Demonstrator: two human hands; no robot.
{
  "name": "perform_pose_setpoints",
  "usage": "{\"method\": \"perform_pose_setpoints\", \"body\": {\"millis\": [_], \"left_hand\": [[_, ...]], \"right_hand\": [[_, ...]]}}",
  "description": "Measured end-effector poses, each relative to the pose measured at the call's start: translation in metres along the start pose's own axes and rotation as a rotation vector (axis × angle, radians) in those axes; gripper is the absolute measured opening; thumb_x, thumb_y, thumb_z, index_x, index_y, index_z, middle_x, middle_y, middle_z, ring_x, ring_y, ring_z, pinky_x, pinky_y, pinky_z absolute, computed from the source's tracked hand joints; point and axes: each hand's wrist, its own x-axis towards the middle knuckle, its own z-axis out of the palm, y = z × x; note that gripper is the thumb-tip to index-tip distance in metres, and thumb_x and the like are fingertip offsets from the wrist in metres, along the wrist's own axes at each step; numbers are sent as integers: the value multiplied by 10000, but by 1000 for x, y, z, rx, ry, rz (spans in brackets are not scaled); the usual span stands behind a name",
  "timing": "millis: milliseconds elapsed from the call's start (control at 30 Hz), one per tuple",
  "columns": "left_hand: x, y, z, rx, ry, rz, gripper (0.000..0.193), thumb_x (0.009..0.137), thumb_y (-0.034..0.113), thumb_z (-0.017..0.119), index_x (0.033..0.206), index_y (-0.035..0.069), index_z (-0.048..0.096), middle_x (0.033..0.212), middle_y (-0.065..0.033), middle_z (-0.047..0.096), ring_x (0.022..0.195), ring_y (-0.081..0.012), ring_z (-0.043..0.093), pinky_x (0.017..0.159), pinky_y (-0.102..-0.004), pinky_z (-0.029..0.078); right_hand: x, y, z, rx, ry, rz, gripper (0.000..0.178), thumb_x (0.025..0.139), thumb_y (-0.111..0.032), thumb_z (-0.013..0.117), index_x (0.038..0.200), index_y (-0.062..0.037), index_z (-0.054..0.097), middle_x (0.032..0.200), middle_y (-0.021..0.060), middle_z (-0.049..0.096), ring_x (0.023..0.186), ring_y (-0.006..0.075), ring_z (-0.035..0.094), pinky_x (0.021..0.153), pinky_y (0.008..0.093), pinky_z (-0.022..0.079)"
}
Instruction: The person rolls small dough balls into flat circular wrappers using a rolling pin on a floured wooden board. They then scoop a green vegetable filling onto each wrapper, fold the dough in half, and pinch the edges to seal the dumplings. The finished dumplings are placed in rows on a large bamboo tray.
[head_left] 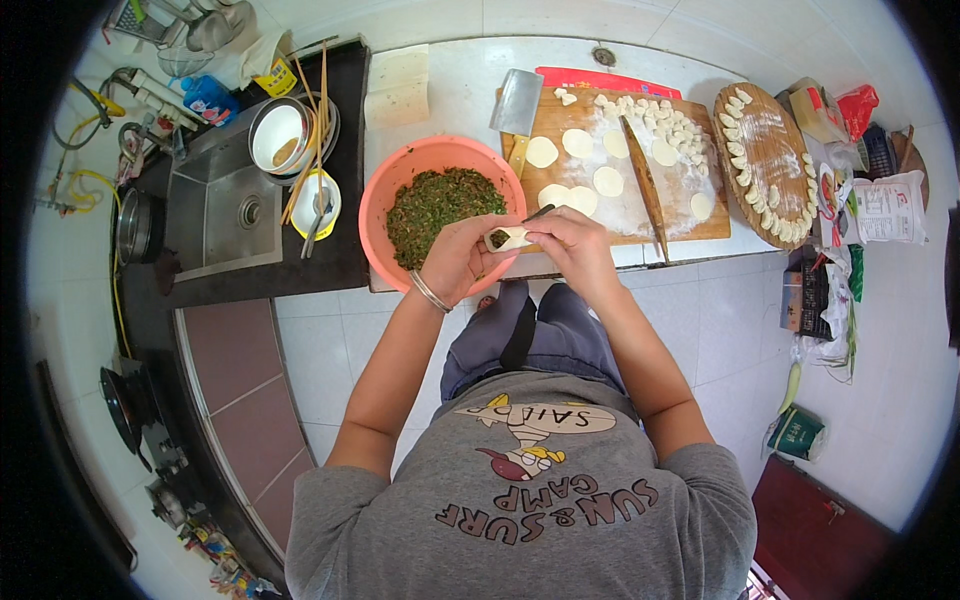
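Holding the wrapper (513, 237) in bent fingers, the left hand (465, 248) is supporting it while the right hand (572, 240) is pinching its right end; a firm seal is likely depending on keeping the filling (498, 240) off the rim. Both hands are sitting together above the bowl's (376, 212) near right edge, while rounds (608, 181) are lying farther right on the board (714, 228).

Dark capital letters (548, 508) are running upside down across the grey T-shirt (400, 530) at six o'clock, with more sitting in a pale oval (604, 424); small print is showing on the white bag (893, 212) between two and three o'clock, and pale characters are marking the green packet (797, 433) near four.
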Motion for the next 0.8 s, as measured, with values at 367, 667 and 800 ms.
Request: {"method": "perform_pose_setpoints", "body": {"millis": [367,667,800], "left_hand": [[-1,5,6,-43,-13,-16,375,983,177,386,1164,-106,551,1087,-112,608,1007,-194,627,927,-359,536],[1,4,6,-20,-10,-27,379,979,178,393,1176,-109,544,1030,-84,605,969,-174,631,934,-350,532],[2,3,7,-8,4,-44,375,975,173,404,1177,-111,543,1021,-86,601,961,-173,632,938,-349,530]], "right_hand": [[1,3,-7,-104,34,-222,167,740,-52,723,895,-10,677,834,97,626,750,258,614,655,341,505],[5,9,-5,-178,12,-310,158,711,-65,726,845,-15,657,784,85,597,721,249,606,622,347,498],[5,10,-4,-281,1,-359,138,716,-65,715,821,-10,645,785,84,592,722,252,604,627,347,496]]}}
